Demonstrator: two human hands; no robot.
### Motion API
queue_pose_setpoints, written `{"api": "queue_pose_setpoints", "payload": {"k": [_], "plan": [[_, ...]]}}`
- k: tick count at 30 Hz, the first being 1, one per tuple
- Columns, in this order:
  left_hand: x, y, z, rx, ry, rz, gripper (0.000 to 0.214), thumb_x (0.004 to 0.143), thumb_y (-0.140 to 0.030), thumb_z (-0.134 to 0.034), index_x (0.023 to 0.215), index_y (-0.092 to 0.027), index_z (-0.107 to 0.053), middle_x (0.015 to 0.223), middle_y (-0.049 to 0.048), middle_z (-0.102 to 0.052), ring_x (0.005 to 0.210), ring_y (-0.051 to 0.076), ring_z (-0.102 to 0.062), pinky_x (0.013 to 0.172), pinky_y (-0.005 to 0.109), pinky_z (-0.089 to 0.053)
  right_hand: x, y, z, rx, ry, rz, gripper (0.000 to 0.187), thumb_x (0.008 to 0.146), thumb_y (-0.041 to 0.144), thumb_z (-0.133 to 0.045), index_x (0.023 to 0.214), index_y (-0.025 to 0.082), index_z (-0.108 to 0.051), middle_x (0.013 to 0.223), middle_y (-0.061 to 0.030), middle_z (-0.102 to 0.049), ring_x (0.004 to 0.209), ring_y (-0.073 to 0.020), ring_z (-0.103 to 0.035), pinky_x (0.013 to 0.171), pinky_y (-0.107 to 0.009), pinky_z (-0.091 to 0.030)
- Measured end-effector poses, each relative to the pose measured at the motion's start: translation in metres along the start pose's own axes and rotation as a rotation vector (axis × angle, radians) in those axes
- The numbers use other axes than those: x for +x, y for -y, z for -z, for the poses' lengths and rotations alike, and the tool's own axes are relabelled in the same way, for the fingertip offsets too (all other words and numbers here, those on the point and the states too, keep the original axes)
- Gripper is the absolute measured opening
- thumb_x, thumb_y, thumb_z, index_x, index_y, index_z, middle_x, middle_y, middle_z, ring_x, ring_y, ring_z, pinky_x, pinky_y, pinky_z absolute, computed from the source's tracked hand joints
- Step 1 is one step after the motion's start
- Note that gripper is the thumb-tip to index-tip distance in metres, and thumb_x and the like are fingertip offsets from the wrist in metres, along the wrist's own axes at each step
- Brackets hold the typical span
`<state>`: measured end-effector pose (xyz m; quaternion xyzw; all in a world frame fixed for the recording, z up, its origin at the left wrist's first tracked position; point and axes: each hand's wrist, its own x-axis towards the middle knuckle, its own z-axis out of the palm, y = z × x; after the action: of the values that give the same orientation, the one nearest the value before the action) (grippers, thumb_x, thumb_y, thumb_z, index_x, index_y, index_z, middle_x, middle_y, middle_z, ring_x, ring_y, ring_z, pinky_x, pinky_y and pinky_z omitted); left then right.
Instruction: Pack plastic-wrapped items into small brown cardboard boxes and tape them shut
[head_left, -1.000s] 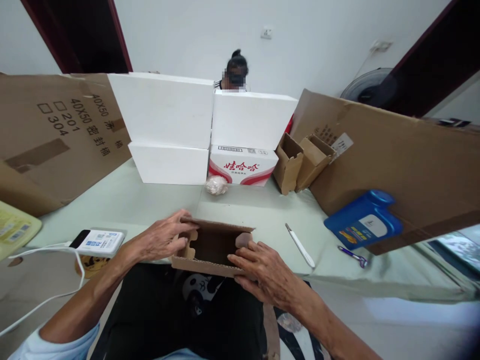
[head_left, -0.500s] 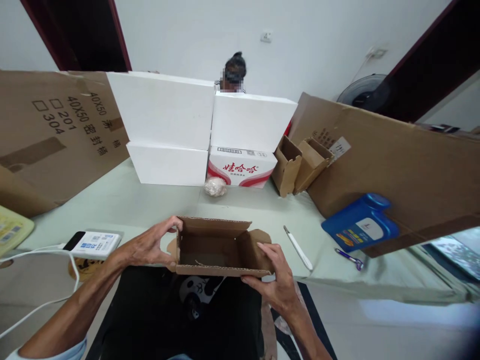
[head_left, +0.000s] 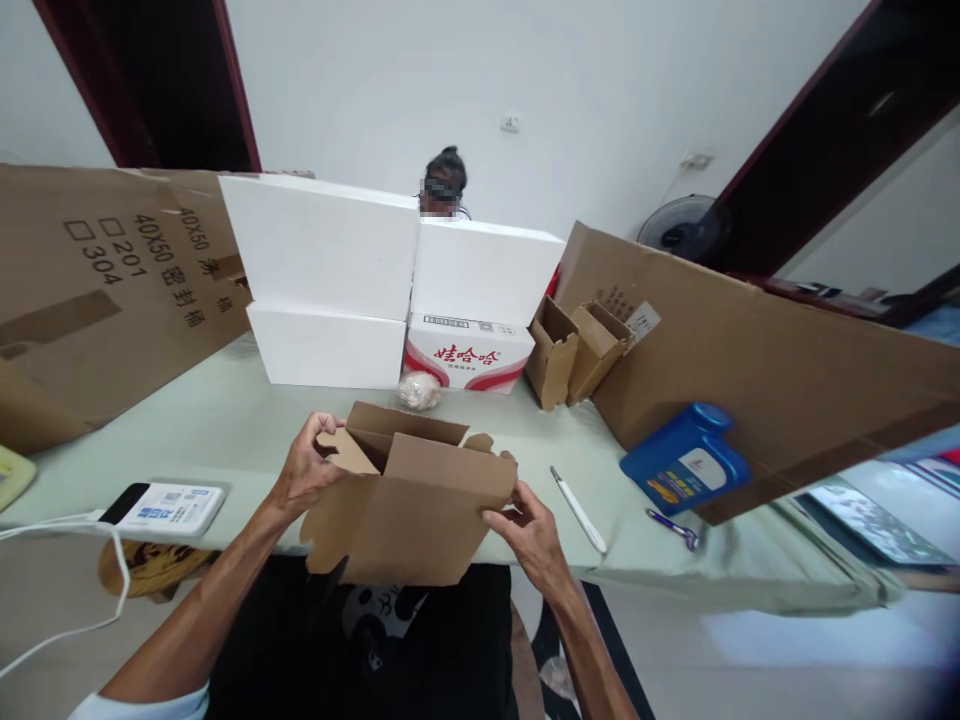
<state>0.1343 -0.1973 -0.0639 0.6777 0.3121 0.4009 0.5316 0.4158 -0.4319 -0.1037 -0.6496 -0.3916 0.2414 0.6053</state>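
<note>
The carton (head_left: pixel 435 515) is held over the near edge of the table (head_left: pixel 187 420), tilted, its flaps open. The left hand (head_left: pixel 306 465) pinches the left end flap between thumb and fingers. The right hand (head_left: pixel 531 530) pinches the right end, thumb on the near side (the other fingertips are partly hidden). A white knife (head_left: pixel 579 512) lies just beyond the right hand, with a blue bottle (head_left: pixel 684 458) and a pen (head_left: pixel 671 528) farther right.
</note>
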Motion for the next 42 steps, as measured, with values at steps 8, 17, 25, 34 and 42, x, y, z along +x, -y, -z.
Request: {"api": "queue_pose_setpoints", "payload": {"k": [8, 17, 25, 34, 42], "plan": [[0.006, 0.009, -0.002, -0.161, 0.178, 0.058, 0.090, 0.059, -0.034, -0.097, 0.134, -0.025, -0.048, 0.092, -0.0033, -0.067, 0.080, 0.018, -0.068, 0.069, 0.026, -0.054, 0.007, 0.000, -0.014, 0.097, 0.055, -0.104, 0.059, 0.071, 0.060, -0.093, 0.111, 0.018, -0.081, 0.107, -0.0097, -0.083, 0.099, -0.0293, -0.074, 0.083, -0.038, -0.062], [0.013, 0.013, -0.001, -0.096, -0.039, 0.059, 0.085, 0.053, -0.041, -0.102, 0.119, -0.024, -0.050, 0.102, 0.0021, -0.075, 0.097, 0.028, -0.076, 0.084, 0.037, -0.061, 0.009, -0.004, -0.027, 0.251, 0.093, -0.277, 0.062, 0.054, 0.055, -0.103, 0.099, 0.016, -0.083, 0.102, -0.0114, -0.085, 0.096, -0.0328, -0.077, 0.085, -0.044, -0.064], [0.029, -0.008, 0.000, 0.046, -0.184, 0.068, 0.088, 0.062, -0.048, -0.097, 0.135, -0.020, -0.055, 0.128, 0.0157, -0.074, 0.107, 0.031, -0.076, 0.086, 0.043, -0.062, 0.023, 0.003, -0.025, 0.395, 0.066, -0.401, 0.060, 0.057, 0.055, -0.104, 0.095, 0.013, -0.084, 0.101, -0.0134, -0.085, 0.086, -0.0280, -0.079, 0.079, -0.037, -0.064], [-0.011, -0.035, 0.028, 0.145, -0.472, -0.169, 0.034, 0.087, -0.046, -0.079, 0.107, -0.018, -0.077, 0.098, 0.0058, -0.079, 0.082, 0.017, -0.070, 0.077, 0.030, -0.058, 0.039, -0.011, -0.020, 0.660, -0.080, -0.543, 0.043, 0.085, 0.052, -0.088, 0.112, 0.020, -0.079, 0.102, -0.0071, -0.086, 0.093, -0.0269, -0.082, 0.080, -0.037, -0.069], [-0.064, -0.065, -0.046, 0.306, 0.146, -0.414, 0.027, 0.100, -0.023, -0.065, 0.124, -0.019, -0.078, 0.126, 0.0122, -0.079, 0.078, 0.015, -0.072, 0.069, 0.028, -0.063, 0.040, -0.020, -0.056, 0.828, -0.145, -0.563, 0.030, 0.094, 0.043, -0.080, 0.112, 0.020, -0.077, 0.102, -0.0054, -0.086, 0.093, -0.0242, -0.083, 0.087, -0.034, -0.070]]}}
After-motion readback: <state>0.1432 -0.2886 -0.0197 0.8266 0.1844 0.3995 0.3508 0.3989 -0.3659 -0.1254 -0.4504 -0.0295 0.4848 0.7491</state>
